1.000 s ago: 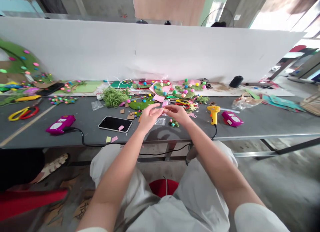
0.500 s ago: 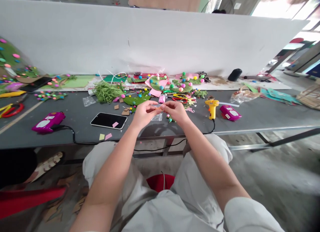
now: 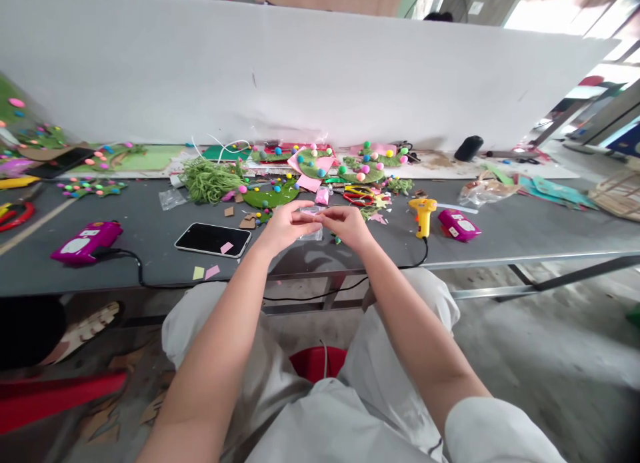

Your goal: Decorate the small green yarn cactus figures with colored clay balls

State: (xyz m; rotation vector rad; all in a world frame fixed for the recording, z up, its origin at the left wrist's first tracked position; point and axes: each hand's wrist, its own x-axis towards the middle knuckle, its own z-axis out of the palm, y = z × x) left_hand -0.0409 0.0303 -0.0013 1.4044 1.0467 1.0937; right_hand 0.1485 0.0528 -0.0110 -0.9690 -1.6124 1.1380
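Observation:
Over the front of the grey table, my left hand and my right hand meet at the fingertips. Both are closed in a pinch, and whatever lies between them is too small and covered to name. Under the fingers lies a clear plastic bag. Just beyond sit a pink lump and red-handled scissors. Left of these is a green felt piece with pom-poms, beside a bundle of green yarn.
A phone lies left of my hands; a yellow glue gun stands right, its black cable hanging along the table's front edge. Purple boxes sit on both sides. A white board rises behind. Someone's sandalled foot is at lower left.
My fingertips have drawn closer together, and the small orange bit between them is now hidden. The whole view has shifted slightly; the things on the table stay in place.

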